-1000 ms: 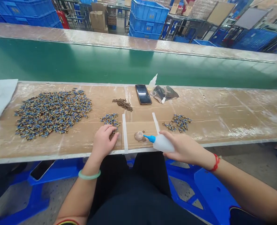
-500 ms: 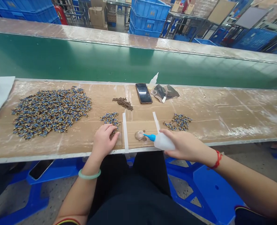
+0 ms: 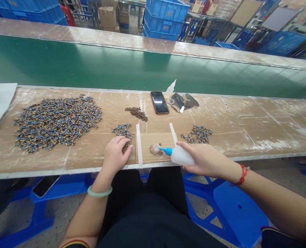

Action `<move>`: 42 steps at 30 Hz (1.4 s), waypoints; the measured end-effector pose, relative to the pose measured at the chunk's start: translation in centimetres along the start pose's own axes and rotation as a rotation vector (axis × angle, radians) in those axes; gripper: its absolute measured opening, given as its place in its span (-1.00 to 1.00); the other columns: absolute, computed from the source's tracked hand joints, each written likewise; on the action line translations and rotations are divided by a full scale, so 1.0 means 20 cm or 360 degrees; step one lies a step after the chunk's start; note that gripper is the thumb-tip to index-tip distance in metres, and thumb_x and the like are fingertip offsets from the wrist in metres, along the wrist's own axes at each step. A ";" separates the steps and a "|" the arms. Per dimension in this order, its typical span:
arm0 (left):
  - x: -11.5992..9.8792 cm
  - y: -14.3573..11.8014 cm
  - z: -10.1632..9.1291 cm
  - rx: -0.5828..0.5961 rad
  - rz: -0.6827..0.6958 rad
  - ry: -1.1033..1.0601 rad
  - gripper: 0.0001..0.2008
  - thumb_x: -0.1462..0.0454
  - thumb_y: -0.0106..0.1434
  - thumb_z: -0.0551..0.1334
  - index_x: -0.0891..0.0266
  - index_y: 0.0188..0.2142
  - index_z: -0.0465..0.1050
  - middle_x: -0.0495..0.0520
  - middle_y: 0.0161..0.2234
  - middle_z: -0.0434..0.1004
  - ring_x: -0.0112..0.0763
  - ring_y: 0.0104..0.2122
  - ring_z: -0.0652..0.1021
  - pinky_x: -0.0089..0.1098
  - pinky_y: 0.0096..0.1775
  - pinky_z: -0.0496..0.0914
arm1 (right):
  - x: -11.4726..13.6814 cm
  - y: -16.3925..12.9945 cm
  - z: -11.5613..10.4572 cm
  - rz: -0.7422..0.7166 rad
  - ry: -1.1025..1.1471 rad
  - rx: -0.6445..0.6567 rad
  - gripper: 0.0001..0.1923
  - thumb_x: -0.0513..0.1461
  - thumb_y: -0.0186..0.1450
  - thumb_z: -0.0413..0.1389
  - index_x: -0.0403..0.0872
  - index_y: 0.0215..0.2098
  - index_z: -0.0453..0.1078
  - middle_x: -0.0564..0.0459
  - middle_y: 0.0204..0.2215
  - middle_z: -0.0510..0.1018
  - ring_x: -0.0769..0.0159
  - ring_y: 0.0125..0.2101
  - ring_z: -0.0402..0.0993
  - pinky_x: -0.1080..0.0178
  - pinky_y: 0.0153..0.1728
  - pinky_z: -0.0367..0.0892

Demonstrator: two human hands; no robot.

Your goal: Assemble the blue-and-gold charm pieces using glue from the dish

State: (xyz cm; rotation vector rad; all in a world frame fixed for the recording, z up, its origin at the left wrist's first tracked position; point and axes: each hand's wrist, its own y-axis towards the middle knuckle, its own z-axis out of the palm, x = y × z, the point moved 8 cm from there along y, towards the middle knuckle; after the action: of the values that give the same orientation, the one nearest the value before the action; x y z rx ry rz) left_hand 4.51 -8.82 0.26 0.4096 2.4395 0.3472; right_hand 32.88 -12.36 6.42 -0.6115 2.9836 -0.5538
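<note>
My right hand (image 3: 207, 159) is wrapped around a soft white squeeze bottle with a blue nozzle (image 3: 180, 155), fingers closed on its body, the nozzle tip lying just at the edge of a small brownish puddle of glue (image 3: 155, 148) on the cardboard-covered table (image 3: 246, 127). Compared with a second ago the bottle has barely shifted; the tip stays at the puddle, so I judge the glue step is paused or just finishing rather than moving on.

My left hand (image 3: 116, 155) rests palm-down near the table's front edge, fingers curled together over a few small pieces beside a small cluster of blue-and-brass parts (image 3: 122, 130). I cannot tell whether a piece is actually pinched under the fingertips. That hand has not moved either.

Two white tape strips (image 3: 139, 144) frame the puddle. To the right lies another small heap of blue-and-brass parts (image 3: 198, 133); far left, a large pile of the same parts (image 3: 56, 122). Further back sit a little mound of brown beads (image 3: 137, 113), a black phone (image 3: 159, 102), a second white bottle (image 3: 169, 89) and a dark pouch (image 3: 185, 101), just in front of the green conveyor belt (image 3: 116, 70).
</note>
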 end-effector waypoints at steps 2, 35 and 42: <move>0.00 0.00 0.00 0.0004 -0.0008 0.0001 -0.78 0.18 0.40 0.19 0.17 -0.10 0.58 0.19 -0.05 0.65 -0.05 -0.02 0.61 -0.05 0.07 0.52 | 0.00 0.00 -0.01 -0.0011 -0.0002 -0.0027 -0.34 -0.19 0.15 0.20 -0.11 0.23 0.35 -0.16 -0.21 0.72 -0.07 -0.29 0.68 0.21 -0.41 0.23; -0.03 0.00 -0.02 -0.0061 0.0070 0.0042 -0.81 0.21 0.41 0.20 0.21 -0.12 0.57 0.21 -0.08 0.68 -0.07 -0.06 0.64 -0.10 0.01 0.54 | 0.04 0.01 -0.04 -0.0014 -0.0102 -0.0016 -0.34 -0.23 0.15 0.16 -0.09 0.24 0.36 -0.15 -0.20 0.72 -0.04 -0.30 0.68 0.22 -0.43 0.13; -0.02 0.00 -0.02 -0.0054 0.0068 0.0050 -0.81 0.20 0.42 0.20 0.19 -0.12 0.56 0.19 -0.09 0.68 -0.08 -0.07 0.64 -0.11 0.00 0.54 | 0.04 0.01 -0.04 0.0012 -0.0111 0.0039 -0.34 -0.23 0.18 0.14 -0.11 0.27 0.33 -0.18 -0.18 0.71 -0.08 -0.27 0.69 0.21 -0.42 0.14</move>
State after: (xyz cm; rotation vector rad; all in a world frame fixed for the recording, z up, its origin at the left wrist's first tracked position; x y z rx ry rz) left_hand 4.69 -9.03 0.78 0.4452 2.4546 0.4159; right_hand 31.91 -12.31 7.12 -0.6048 2.9086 -0.5558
